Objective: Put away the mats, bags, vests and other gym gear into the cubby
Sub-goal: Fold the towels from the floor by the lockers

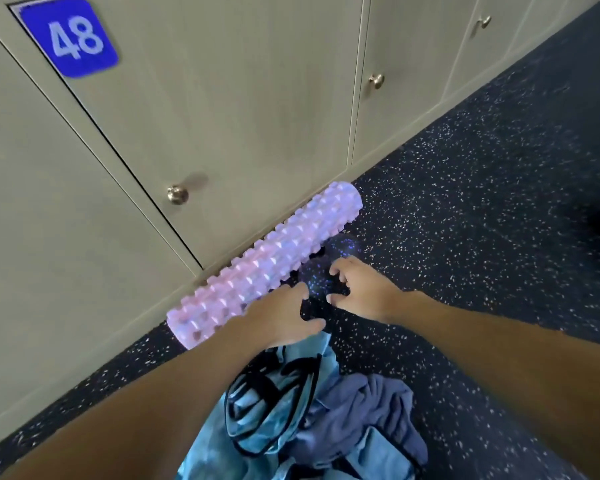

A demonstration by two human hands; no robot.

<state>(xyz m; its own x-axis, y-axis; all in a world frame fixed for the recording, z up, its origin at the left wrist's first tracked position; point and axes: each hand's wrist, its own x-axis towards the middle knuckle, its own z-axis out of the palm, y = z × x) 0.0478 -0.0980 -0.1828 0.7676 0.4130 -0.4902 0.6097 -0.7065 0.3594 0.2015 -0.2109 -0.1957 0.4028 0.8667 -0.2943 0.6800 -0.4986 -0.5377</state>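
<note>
A pink knobbly foam roller (274, 258) lies on the floor along the foot of the lockers. My left hand (281, 317) hovers over its near side with fingers spread and loosely bent, holding nothing. Just to the right, my right hand (361, 289) reaches toward the floor beside the roller, fingers also loosely curled and empty. Below my arms sits a heap of light blue fabric with black straps (274, 403) and a darker blue-grey cloth (371, 407) on top of it.
Beige locker doors with round metal knobs (177, 194) stand shut along the left and back; one bears a blue plate numbered 48 (71, 38). The dark speckled rubber floor (482, 202) stretches to the right.
</note>
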